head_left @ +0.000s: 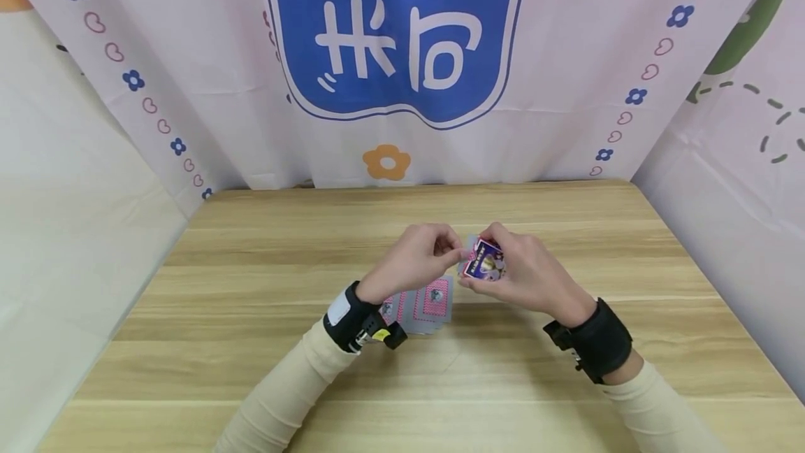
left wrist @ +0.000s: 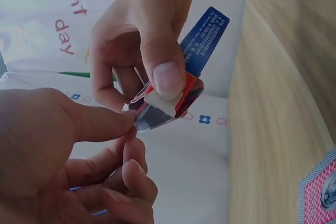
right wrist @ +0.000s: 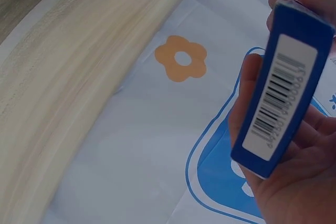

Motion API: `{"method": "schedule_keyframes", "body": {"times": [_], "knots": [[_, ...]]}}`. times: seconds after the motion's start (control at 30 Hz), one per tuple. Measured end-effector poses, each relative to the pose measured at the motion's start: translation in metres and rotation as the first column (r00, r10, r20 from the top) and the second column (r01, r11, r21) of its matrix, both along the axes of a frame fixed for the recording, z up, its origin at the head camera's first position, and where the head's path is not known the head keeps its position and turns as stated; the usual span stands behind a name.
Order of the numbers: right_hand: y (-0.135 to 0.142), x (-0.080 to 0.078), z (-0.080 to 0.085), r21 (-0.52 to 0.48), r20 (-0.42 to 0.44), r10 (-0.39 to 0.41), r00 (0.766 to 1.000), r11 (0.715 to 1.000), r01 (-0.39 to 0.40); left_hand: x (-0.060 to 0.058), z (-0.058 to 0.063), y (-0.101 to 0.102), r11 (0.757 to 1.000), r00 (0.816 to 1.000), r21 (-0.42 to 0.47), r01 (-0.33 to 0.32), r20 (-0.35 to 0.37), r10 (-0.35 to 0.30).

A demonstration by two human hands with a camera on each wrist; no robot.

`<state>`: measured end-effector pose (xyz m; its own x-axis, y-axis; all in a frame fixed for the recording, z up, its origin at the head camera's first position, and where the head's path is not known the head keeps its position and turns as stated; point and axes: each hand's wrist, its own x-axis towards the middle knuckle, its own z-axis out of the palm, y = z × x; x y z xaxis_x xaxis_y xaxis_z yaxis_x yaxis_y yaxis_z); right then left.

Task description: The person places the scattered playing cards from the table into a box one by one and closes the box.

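A small blue playing-card box (head_left: 487, 261) with a picture on its face is held in my right hand (head_left: 531, 268), thumb and fingers along its sides. Its barcode end (right wrist: 281, 98) faces the right wrist camera. At the box's other end, a grey-bordered playing card (head_left: 470, 247) with a pink pattern sticks out. My left hand (head_left: 418, 257) pinches that card's edge between thumb and forefinger. A white flap (left wrist: 163, 103) stands at this end under the right thumb. Below the hands, several playing cards (head_left: 434, 303) lie overlapping, pink backs up, partly hidden by the left wrist.
The wooden table (head_left: 302, 229) runs back to a printed white curtain (head_left: 339, 152). White cloth also hangs at both sides. Each wrist wears a black band (head_left: 604, 341) with a small camera.
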<state>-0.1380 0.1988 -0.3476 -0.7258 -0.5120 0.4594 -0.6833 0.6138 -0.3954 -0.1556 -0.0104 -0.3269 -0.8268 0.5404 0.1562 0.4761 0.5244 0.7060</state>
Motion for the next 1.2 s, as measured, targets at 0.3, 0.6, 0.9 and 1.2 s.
{"method": "schedule_keyframes", "body": {"times": [0.3, 0.6, 0.9, 1.2], "knots": [[-0.002, 0.002, -0.003, 0.009, 0.006, 0.039, 0.999, 0.999, -0.039, -0.002, -0.012, 0.006, 0.999, 0.989, -0.034, -0.008, 0.144, 0.013], [-0.001, 0.000, -0.005, 0.001, 0.032, 0.041, 0.999, 0.999, -0.041, -0.006, -0.017, 0.006, 1.000, 0.977, 0.027, -0.015, 0.215, 0.009], [0.004, -0.003, -0.001, 0.012, -0.004, -0.010, 1.000, 1.000, 0.010, -0.010, -0.013, 0.003, 0.990, 0.997, 0.141, -0.009, 0.076, -0.001], [0.005, -0.001, 0.003, 0.015, -0.026, -0.010, 1.000, 1.000, 0.011, -0.019, -0.037, 0.000, 0.904, 0.965, -0.422, -0.072, -0.258, -0.044]]}}
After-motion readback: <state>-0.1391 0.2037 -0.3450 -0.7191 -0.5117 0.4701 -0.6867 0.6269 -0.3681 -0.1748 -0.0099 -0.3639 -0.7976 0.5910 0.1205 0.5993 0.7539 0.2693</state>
